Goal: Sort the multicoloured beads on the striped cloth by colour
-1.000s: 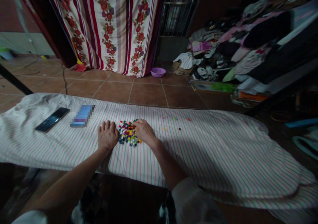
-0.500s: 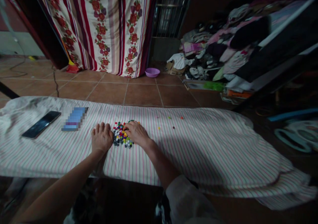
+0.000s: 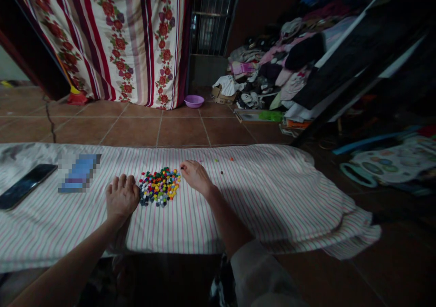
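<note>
A heap of small, many-coloured cube-like pieces (image 3: 159, 186) lies on the striped cloth (image 3: 272, 193). My left hand (image 3: 121, 197) rests flat on the cloth at the heap's left edge, fingers stretched out. Just right of the heap, my right hand (image 3: 196, 176) pinches a small dark piece (image 3: 182, 168) between thumb and finger. Further right lie single loose pieces: a green one (image 3: 215, 160), an orange one (image 3: 231, 159) and a dark one (image 3: 221, 172). A faint pink one (image 3: 200, 160) shows just beyond my right hand.
To the left on the cloth lie a black phone (image 3: 27, 185) and a second device with a blurred blue screen (image 3: 80, 173). Beyond the cloth's far edge is tiled floor with a purple basin (image 3: 194, 101), a floral curtain (image 3: 119, 43) and a pile of clothes (image 3: 272, 66).
My right hand has moved off the heap to its right side and now holds a small dark piece. My left hand stays beside the heap. The view has turned to the right.
</note>
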`<move>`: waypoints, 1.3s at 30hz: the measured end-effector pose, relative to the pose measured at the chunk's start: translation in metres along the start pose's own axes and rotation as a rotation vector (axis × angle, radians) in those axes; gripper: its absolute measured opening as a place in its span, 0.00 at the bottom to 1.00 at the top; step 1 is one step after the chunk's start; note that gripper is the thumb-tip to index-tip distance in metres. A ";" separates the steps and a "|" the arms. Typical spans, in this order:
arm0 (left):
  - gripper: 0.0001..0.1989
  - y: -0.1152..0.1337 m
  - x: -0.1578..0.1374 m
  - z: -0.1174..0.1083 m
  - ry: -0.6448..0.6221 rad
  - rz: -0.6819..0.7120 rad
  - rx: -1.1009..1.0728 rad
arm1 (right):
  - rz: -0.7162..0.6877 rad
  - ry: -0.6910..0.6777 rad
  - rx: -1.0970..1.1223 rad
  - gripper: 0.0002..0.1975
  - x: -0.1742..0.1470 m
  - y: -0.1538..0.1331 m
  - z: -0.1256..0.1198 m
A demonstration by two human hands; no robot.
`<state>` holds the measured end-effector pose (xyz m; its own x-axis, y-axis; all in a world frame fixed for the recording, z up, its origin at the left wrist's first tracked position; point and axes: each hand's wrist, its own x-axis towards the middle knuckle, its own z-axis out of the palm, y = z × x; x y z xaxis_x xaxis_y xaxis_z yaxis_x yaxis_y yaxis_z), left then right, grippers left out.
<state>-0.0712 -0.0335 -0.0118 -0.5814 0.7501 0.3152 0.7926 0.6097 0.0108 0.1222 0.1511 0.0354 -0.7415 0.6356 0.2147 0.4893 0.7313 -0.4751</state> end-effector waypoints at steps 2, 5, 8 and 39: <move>0.25 0.000 0.000 -0.001 -0.001 0.001 0.005 | 0.068 0.058 -0.019 0.10 -0.005 0.023 -0.012; 0.25 0.001 -0.001 -0.003 0.006 0.011 0.011 | 0.167 0.149 -0.055 0.12 -0.016 0.058 -0.031; 0.24 0.002 -0.001 -0.004 0.000 0.016 0.020 | 0.306 0.215 -0.109 0.13 -0.031 0.090 -0.047; 0.25 0.005 0.000 -0.010 -0.056 0.001 0.069 | 0.665 0.199 -0.294 0.16 -0.081 0.155 -0.060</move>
<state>-0.0650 -0.0331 -0.0022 -0.5913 0.7628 0.2617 0.7799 0.6235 -0.0551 0.2859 0.2281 -0.0042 -0.1634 0.9785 0.1256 0.9279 0.1957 -0.3174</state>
